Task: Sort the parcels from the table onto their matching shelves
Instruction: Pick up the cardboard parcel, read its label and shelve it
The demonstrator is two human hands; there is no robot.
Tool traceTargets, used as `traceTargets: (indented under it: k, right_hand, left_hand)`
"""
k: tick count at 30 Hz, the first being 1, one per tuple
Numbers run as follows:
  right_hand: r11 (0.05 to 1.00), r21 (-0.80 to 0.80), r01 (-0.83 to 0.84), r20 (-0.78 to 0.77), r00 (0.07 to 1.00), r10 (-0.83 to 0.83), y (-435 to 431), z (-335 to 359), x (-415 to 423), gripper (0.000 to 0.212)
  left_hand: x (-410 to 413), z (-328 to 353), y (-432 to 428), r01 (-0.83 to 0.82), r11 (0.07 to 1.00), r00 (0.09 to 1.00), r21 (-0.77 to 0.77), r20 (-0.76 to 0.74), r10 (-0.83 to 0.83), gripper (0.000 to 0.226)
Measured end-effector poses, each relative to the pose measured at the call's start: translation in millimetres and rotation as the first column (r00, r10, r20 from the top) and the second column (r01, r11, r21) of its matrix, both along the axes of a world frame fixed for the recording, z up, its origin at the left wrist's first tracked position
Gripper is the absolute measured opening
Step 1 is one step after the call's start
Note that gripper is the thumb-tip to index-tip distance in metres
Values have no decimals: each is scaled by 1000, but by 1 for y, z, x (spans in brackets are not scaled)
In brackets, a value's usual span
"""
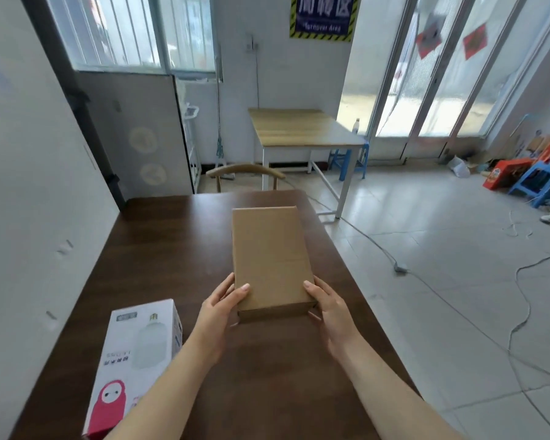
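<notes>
A plain brown cardboard parcel is over the middle of the dark wooden table, its long side pointing away from me. My left hand grips its near left corner, thumb on top. My right hand grips the near right corner the same way. Whether the parcel rests on the table or is just above it, I cannot tell. A white box with a pink cartoon figure and a bulb picture lies flat at the table's near left, beside my left forearm. No shelves are in view.
A white wall runs along the table's left side. A wooden chair back stands at the far end. Beyond it is a light wooden table with blue stools. Cables trail over the tiled floor on the right, with coloured boxes by the glass doors.
</notes>
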State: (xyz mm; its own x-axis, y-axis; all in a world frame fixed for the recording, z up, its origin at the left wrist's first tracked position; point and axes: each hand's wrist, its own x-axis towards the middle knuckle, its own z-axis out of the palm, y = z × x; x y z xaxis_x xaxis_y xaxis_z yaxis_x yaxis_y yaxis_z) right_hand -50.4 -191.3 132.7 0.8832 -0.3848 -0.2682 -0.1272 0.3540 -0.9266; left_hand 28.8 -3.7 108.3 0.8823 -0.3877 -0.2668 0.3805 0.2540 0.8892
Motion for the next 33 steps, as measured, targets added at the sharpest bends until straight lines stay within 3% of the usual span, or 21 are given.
traceTargets:
  k: [9,15,21,26,29,33]
  right_hand:
    - [986,-156,-54,336,936,105,41,198,7,42]
    - [974,-217,-65,503,848,169,77,294,-10,40]
    - [973,-208,-96,573,795,201,103,332,-23,46]
    - [935,-259,-241,547,762,347,115,338,-29,78]
    - [933,-292,-208,573,743,345,121,337,-32,79]
    - [952,-278,-124,600,752,274,129,340,-32,92]
  left_hand:
    - [-3,222,48,-39,996,937,-77,344,63,83]
    - [-34,324,89,-81,992,827,-94,549,119,71]
    - [-59,367,118,-82,991,746,-105,653,131,77]
    - [-67,366,135,-52,990,764,-134,633,126,64]
    - [-67,363,142,-48,990,770,-130,627,120,57]
    - [-69,367,147,-148,985,721,-87,672,168,83]
